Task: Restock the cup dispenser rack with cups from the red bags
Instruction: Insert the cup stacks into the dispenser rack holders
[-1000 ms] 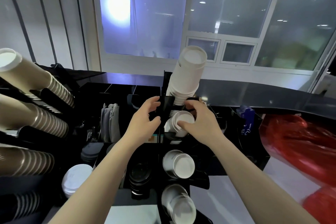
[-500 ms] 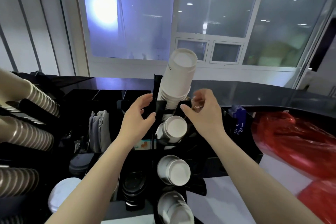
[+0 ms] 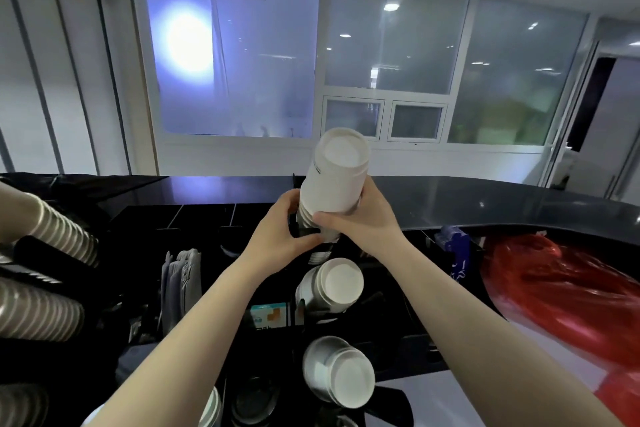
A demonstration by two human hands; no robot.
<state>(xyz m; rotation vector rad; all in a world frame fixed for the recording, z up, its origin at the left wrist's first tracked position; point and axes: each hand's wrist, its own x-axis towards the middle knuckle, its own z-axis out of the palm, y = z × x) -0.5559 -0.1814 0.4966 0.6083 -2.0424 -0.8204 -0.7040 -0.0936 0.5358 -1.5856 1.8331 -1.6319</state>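
A tall stack of white paper cups (image 3: 334,177) stands bottom-up in the top slot of the black dispenser rack (image 3: 398,350). My left hand (image 3: 280,229) grips the stack's lower part from the left. My right hand (image 3: 360,218) wraps around it from the right. Two lower rack slots hold white cup stacks, one (image 3: 332,282) just under my hands and one (image 3: 341,373) nearer me. A red bag (image 3: 561,295) lies on the counter at the right.
Ribbed brown cup stacks (image 3: 52,229) stick out of a rack on the left. Grey sleeves (image 3: 181,274) and black lids (image 3: 254,402) sit in compartments in front of me. A dark curved counter (image 3: 485,198) runs behind the rack. A blue box (image 3: 453,246) stands beside the red bag.
Both hands rose from the second slot's cups and closed around the tall top stack. The view tilted upward.
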